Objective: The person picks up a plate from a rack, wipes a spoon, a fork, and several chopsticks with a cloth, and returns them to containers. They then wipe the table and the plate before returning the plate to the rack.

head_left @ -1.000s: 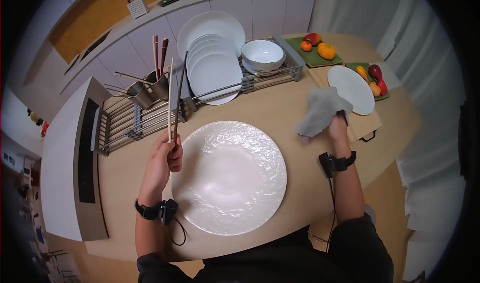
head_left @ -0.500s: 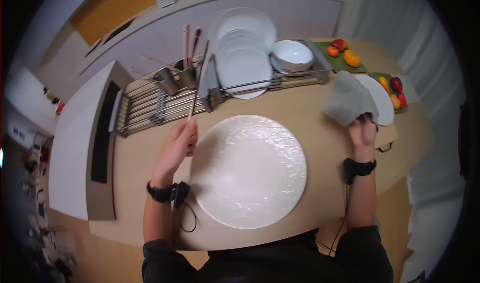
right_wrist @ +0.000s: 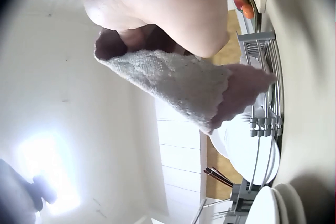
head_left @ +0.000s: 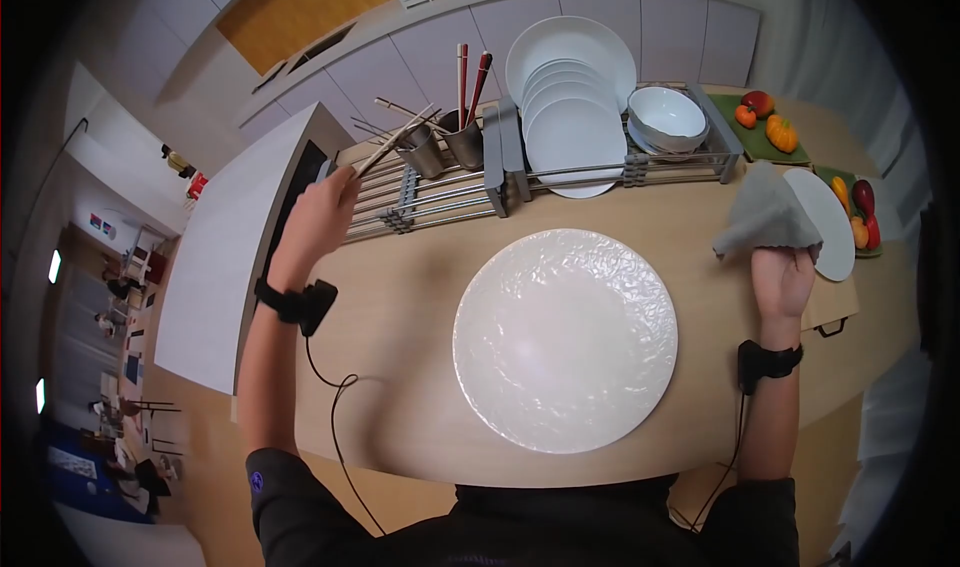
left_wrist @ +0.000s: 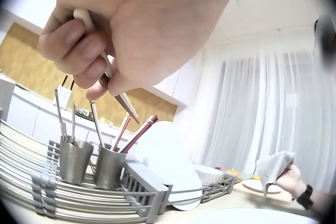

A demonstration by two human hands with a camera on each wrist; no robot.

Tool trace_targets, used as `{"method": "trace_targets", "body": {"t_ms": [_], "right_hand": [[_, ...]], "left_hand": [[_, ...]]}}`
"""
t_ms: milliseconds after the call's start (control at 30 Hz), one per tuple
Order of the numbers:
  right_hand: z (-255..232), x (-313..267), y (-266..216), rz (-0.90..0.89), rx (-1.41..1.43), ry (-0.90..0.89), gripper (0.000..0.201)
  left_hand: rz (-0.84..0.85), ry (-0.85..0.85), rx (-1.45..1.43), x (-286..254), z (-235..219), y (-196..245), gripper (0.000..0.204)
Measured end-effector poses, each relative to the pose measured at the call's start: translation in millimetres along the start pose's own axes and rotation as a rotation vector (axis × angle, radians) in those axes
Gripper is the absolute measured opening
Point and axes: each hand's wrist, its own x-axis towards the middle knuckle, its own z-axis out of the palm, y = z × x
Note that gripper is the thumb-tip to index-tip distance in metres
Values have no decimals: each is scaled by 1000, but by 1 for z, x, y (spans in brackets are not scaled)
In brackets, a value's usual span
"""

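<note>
My left hand [head_left: 318, 225] grips a pair of chopsticks [head_left: 392, 145] above the left part of the metal dish rack; in the left wrist view the chopsticks [left_wrist: 125, 102] point down over two metal cups. One cup [head_left: 464, 147] holds red and pale chopsticks, the other [head_left: 422, 155] holds thin utensils. My right hand [head_left: 783, 285] holds a grey cloth [head_left: 765, 212] beside the oval white plate. From the right wrist view, the cloth [right_wrist: 168, 77] hangs from the fingers, which it partly hides. A large textured white plate [head_left: 565, 342] lies between the hands.
White plates [head_left: 575, 137] stand in the rack, with white bowls [head_left: 667, 120] to their right. An oval plate [head_left: 822, 222] rests on a wooden board [head_left: 835, 307] at the right. Green trays [head_left: 760, 143] carry colourful vegetables. A white box-like unit [head_left: 235, 257] stands at the left.
My left hand has moved left and forward to the rack, and the chopsticks have tipped from upright to slanting over the cups. The right hand still holds the cloth, now hanging differently. The head view has shifted left.
</note>
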Motion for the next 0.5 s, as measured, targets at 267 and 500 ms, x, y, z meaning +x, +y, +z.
{"method": "trace_targets", "body": {"t_ms": [267,500], "right_hand": [[-41,-6,3,323,52,-59,49],[-41,-2,19,408,-147,-259,44]], "left_hand": [[248,71,509,83,-3,4,16],[422,135,751,131,9,34,5]]}}
